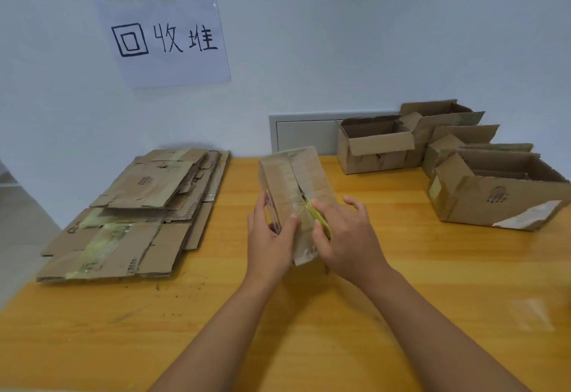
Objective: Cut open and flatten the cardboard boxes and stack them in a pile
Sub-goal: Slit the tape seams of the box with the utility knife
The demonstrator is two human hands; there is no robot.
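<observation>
Left hand (272,234) grips the light, stiff box (296,200) by its near edge, right hand (346,231) pinching a yellow cutter (321,218) against its slick taped seam.

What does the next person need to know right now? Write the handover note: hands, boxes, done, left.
Left hand: grips the taped box, standing on end at mid-table, by its left side.
Right hand: holds a yellow cutter against the box's taped centre seam.
Done: a pile of flattened cardboard lies on the left of the wooden table, under the paper sign on the wall.
Left: finish cutting this box, flatten it, add it to the pile. Then the open boxes at the back right, several of them, none flattened yet.
</observation>
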